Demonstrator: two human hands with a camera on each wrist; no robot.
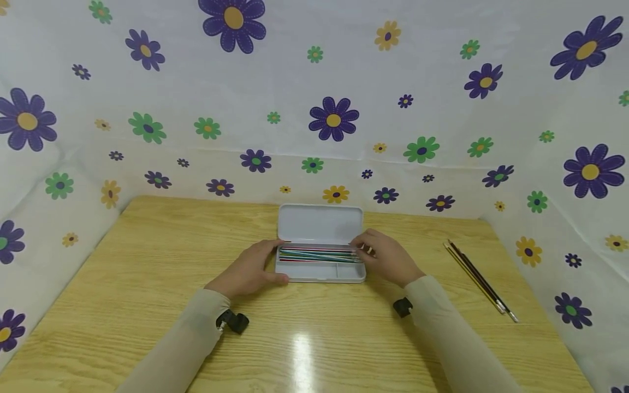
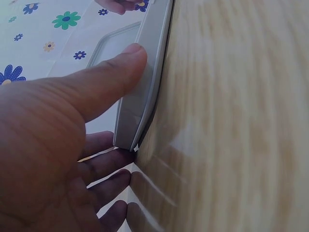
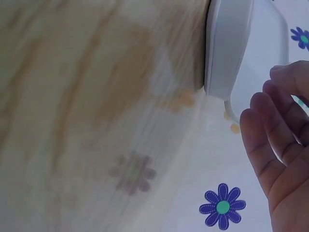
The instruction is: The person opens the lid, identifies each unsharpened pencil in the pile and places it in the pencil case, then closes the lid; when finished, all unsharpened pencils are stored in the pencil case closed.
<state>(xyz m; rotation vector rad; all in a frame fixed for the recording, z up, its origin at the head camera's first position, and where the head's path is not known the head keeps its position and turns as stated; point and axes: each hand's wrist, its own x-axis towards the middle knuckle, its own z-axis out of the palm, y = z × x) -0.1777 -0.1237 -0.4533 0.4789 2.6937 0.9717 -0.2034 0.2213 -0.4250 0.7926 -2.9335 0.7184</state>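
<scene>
A white pencil case [image 1: 309,272] lies on the table with its lid [image 1: 320,224] raised at the back. Several coloured pencils [image 1: 316,255] lie lengthwise in its rear part. My left hand [image 1: 248,270] holds the case's left end, thumb on the front wall and fingers around the far side; in the left wrist view the thumb [image 2: 123,67] presses that wall. My right hand [image 1: 390,259] is over the right end, fingertips beside the pencils' ends. The right wrist view shows its fingers [image 3: 258,130] loosely bent near the case, with no pencil visible between them.
Several dark and yellow pencils [image 1: 479,278] lie together on the table's right side. A small compartment [image 1: 350,271] fills the case's front right corner. Flowered white cloth [image 1: 275,82] stands behind the wooden table [image 1: 172,245] and along both sides.
</scene>
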